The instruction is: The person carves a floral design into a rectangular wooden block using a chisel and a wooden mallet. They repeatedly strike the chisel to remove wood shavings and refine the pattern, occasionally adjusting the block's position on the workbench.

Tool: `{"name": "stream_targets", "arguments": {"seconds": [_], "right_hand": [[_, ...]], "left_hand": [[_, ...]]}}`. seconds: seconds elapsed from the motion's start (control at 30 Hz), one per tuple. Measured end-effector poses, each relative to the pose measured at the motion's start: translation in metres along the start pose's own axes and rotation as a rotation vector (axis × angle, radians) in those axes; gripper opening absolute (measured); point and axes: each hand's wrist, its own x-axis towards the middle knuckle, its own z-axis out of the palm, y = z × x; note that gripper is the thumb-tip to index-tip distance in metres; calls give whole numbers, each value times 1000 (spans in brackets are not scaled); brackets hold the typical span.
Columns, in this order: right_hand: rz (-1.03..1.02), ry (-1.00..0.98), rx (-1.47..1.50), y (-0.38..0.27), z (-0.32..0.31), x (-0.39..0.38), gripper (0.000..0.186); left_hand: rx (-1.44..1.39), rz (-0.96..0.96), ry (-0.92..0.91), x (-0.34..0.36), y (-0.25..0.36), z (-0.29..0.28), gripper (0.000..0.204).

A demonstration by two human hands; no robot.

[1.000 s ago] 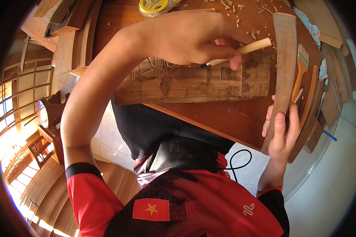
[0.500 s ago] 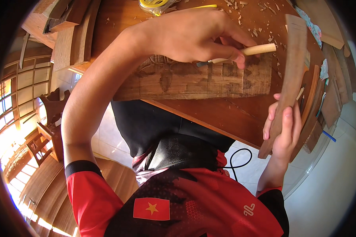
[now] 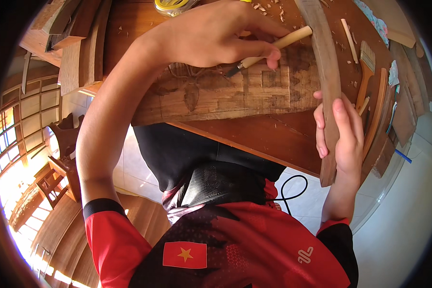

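A carving chisel [image 3: 266, 48] with a pale wooden handle is gripped in my left hand [image 3: 218, 36]. Its dark metal tip points down and left at a carved wooden board [image 3: 216, 98]. My right hand [image 3: 343, 127] is wrapped round the lower end of a long, flat wooden stick [image 3: 325, 62], used like a mallet. The stick's upper part is beside the butt of the chisel handle, and they appear to touch. Carved shapes show on the board's left half, partly hidden under my left hand.
The board lies on a brown wooden table [image 3: 293, 144]. Wood chips, another pale-handled tool [image 3: 349, 41] and a flat brush [image 3: 366, 67] lie to the right. A yellow tape roll [image 3: 172, 6] sits at the back. Stacked planks [image 3: 89, 45] stand at left, more wood pieces [image 3: 408, 105] at right.
The wooden stick has swung left from the right side to the chisel's butt. The chisel has shifted slightly left and tilted more steeply. The view has shifted a little.
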Motion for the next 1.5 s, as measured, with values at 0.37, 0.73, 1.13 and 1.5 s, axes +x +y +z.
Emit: {"name": "stream_targets", "arguments": {"seconds": [0.37,0.73,1.13,1.5], "right_hand": [[-36,-6,82,-9,3,6,47],[-209,-166,-148,-18,57,27,39],[-306,-152,-451,-37,95,44,43],[-526,-26,-906,-41,116,50,42]], "left_hand": [[-238,-415,194,-12,13,14,31],[-142,-311,922,-96,17,14,35],[-379,-354,995,-112,42,55,35],[-433,-295,995,-122,38,54,34]]}}
